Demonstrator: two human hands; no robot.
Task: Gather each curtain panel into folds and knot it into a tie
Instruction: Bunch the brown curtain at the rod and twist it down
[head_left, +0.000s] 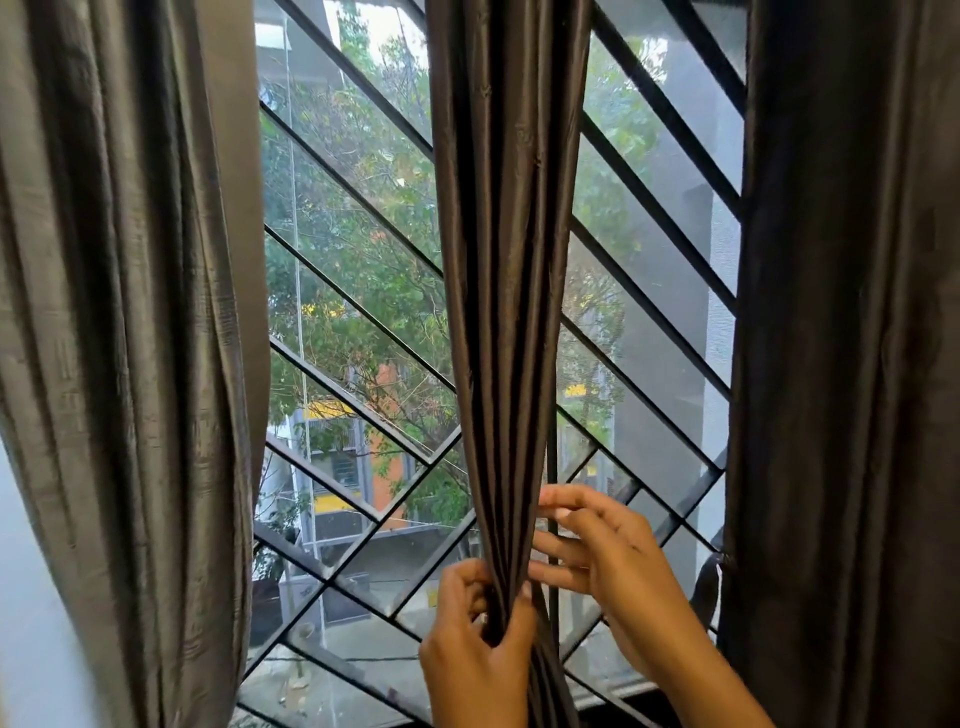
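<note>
Left hand (478, 639), bottom centre, closest to cam: fingers + thumb curled round bunched lower part of dark brown satin centre curtain panel (509, 260), tight narrow grip. Right hand (613, 561) just above and to the R: fingers mostly straight, spread, tips touching panel's R edge, not wrapped round it.

By size: grey-brown crinkled curtain panel (119, 364) fills L side; dark curtain panel (841, 364) fills R side. Centre panel hangs mid-window in tight vertical folds, in front of black diagonal-bar metal grille (363, 322). Trees + bldgs beyond.
</note>
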